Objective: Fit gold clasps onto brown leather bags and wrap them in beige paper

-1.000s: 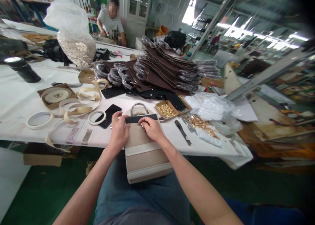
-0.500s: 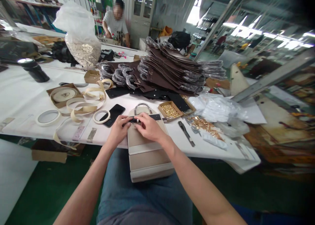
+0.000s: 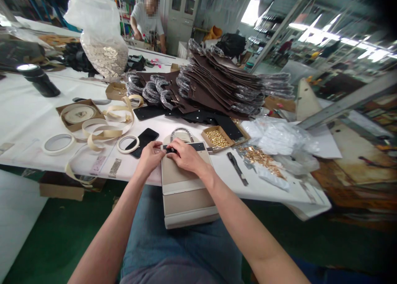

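Note:
A beige bag piece [image 3: 187,184] leans from the table edge onto my lap, with a wrapped handle [image 3: 181,131] standing at its far end. Across its top lies a black strip [image 3: 197,146] with small dots on it. My left hand [image 3: 151,156] pinches at the strip's left end, by the bag's corner. Right beside it, my right hand [image 3: 188,156] is bent over the strip, its fingers closed on it. Its knuckles hide part of the strip, and any small piece under the fingertips cannot be made out.
Around the bag lie a box of gold studs [image 3: 217,138], loose gold pieces [image 3: 263,160], a black tool [image 3: 237,168], a phone [image 3: 145,140] and tape rolls [image 3: 58,144]. Behind them rises a stack of brown panels [image 3: 217,83]. A person [image 3: 149,21] works across the table.
My right hand has turned over, its knuckles now higher and its fingers curled down at the strip. The left hand has shifted slightly. The camera view has moved a little.

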Demonstrator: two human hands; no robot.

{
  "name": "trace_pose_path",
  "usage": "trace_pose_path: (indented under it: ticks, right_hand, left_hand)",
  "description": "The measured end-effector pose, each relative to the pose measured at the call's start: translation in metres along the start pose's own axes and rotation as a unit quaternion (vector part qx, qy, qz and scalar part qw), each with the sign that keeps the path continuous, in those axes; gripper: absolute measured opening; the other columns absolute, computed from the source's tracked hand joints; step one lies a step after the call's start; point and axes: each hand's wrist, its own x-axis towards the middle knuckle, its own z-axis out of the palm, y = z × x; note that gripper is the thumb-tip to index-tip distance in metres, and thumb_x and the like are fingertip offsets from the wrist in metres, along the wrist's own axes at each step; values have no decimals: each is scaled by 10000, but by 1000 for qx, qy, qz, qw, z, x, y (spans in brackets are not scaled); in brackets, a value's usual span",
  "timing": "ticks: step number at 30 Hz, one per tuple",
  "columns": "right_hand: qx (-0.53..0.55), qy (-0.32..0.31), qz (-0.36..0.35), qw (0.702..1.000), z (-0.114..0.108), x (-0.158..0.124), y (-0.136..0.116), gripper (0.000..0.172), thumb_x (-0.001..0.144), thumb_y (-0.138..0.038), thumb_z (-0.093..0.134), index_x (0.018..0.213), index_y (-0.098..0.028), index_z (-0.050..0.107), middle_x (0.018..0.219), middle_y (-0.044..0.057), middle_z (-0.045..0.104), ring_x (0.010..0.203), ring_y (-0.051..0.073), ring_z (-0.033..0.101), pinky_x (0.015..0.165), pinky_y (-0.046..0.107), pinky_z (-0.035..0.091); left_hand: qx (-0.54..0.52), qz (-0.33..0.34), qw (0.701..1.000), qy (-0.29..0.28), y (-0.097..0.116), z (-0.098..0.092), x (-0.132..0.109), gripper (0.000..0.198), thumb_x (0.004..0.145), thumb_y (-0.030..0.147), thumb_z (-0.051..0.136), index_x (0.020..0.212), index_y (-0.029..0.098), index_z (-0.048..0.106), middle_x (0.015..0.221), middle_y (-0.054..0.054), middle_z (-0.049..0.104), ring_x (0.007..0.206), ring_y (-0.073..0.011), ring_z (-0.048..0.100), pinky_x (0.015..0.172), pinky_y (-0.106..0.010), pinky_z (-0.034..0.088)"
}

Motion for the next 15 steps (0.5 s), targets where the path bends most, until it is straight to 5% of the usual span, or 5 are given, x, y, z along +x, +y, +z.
trace_pose_path:
  ticks: [7,15]
  right_hand:
    - [3,17,25,1000,8,-3,1,170,1142,-268,644,1292,-238,717,1312,99,714,1173,272,695,1044,394,560]
    - [21,42,51,998,14,-5,2,146,1126,-267,672,1261,-265,728,1306,75,735,1178,269,709,1029,366,549]
  left_hand:
    - [152,57,987,-2,3,2,7,384,850,289,778,1197,136,838,1173,-162,823,1114,-343,749,1033,-464,558]
    - [77,11,995,-67,14,0,8,325,827,264,753,1101,115,846,765,-54,752,730,-239,711,692,-329,504]
